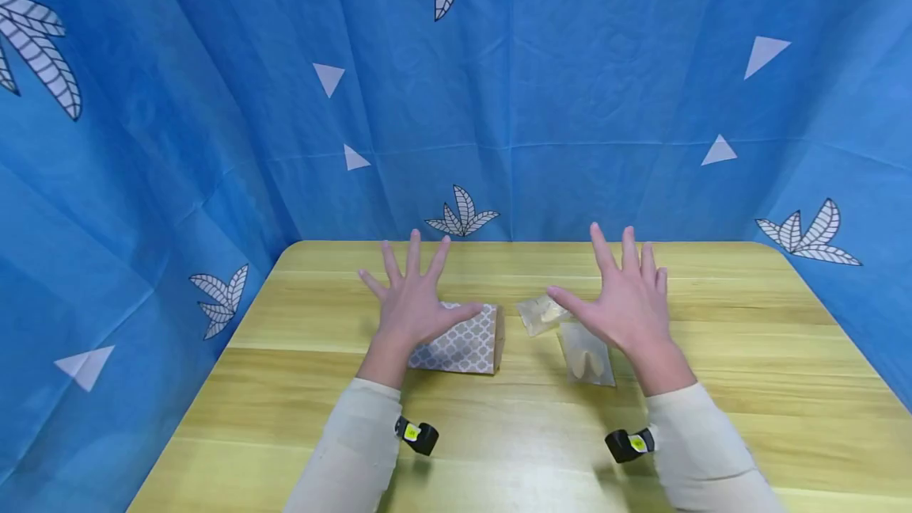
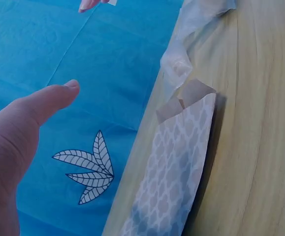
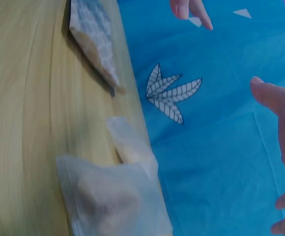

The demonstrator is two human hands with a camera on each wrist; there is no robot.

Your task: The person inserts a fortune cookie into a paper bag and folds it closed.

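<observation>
Both hands hang over the wooden table with fingers spread wide and nothing in them. My left hand [image 1: 412,303] is above a grey-and-white patterned paper bag [image 1: 463,343], which lies flat with its brown open end toward the right. On the other side, my right hand [image 1: 630,303] hovers over two translucent packets. The nearer packet [image 1: 587,355] holds pale, elongated pieces; the farther packet [image 1: 541,313] is partly covered by the right thumb. In the left wrist view the bag [image 2: 174,162] lies below the outstretched thumb. The right wrist view shows the nearer packet [image 3: 115,196] close up.
The light wooden table [image 1: 285,434] has rounded far corners. A blue curtain [image 1: 606,101] with white leaf and triangle prints hangs behind it and along both sides. A small black camera [image 1: 420,435] is strapped to the left wrist, another [image 1: 627,445] to the right.
</observation>
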